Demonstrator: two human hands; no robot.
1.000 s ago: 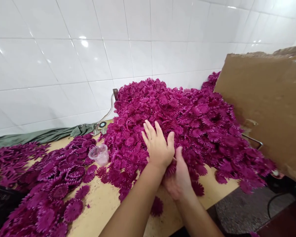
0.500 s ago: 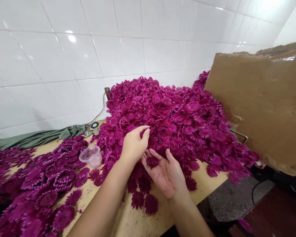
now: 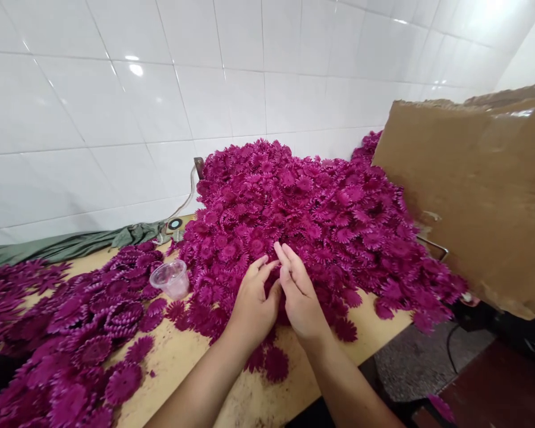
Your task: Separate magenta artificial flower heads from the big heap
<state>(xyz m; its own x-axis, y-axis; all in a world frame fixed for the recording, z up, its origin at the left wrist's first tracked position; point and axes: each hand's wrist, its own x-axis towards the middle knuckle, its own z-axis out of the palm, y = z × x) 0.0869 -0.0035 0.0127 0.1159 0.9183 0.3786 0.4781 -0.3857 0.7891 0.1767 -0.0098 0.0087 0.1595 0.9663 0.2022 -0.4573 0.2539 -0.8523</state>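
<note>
My left hand (image 3: 255, 302) and my right hand (image 3: 302, 298) meet in front of a large heap of magenta artificial flower layers (image 3: 303, 196). The fingers of my left hand are bent in a pinch, its fingertips close against the right fingers. My right hand is cupped, its fingers pressed together and pointing up and away. A magenta flower lies between the two hands, mostly hidden by the fingers. Below them, a single flower layer (image 3: 276, 364) rests on the tabletop (image 3: 245, 401).
A clear plastic cup (image 3: 172, 279) stands left of the heap. More magenta flowers (image 3: 80, 339) cover the table's left side. Behind them lies a green cloth (image 3: 80, 238) along the tiled wall (image 3: 116, 113). A large cardboard sheet (image 3: 472, 196) rises at right.
Both hands have come together. My right hand has turned from an open palm with a flower on its fingers to a cupped shape, and my left hand has moved down and right.
</note>
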